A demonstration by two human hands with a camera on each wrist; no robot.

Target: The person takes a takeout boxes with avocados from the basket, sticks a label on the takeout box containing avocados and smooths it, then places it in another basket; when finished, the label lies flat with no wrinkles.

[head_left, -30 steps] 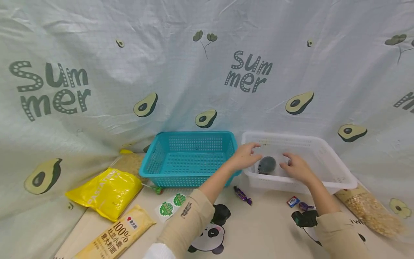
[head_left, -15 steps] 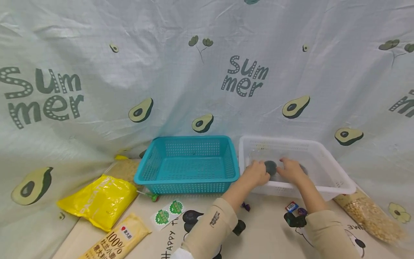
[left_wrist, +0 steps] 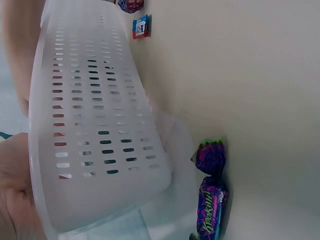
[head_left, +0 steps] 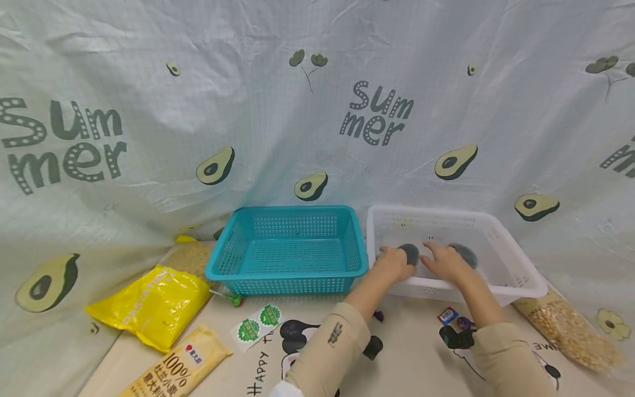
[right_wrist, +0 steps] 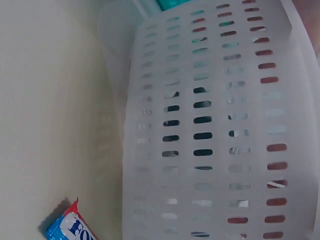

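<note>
In the head view, a dark grey-green rounded thing (head_left: 409, 254) lies inside the white basket (head_left: 431, 289), between my two hands. A second dark grey-green rounded thing (head_left: 463, 255) is in the basket beyond my right hand, partly covered by it. My left hand (head_left: 394, 264) reaches over the near rim, close against the left side of the first thing; its fingertips are hidden. My right hand (head_left: 446, 262) reaches in from the right, thumb and forefinger apart, with a small gap to that thing. Both wrist views show mainly the basket's slotted wall (left_wrist: 95, 115), which hides the fingers.
A teal basket (head_left: 292, 285) stands left of the white one. Farther left lie a yellow pasta bag (head_left: 154, 309) and a noodle packet (head_left: 176, 361). Wrapped candies (head_left: 448, 315) lie before the white basket; a bag of kernels (head_left: 565, 331) is to its right.
Both hands have gone lower into the white basket, and my left hand has moved right and down beside the first rounded thing. More of the second rounded thing shows now. The head view has shifted slightly.
</note>
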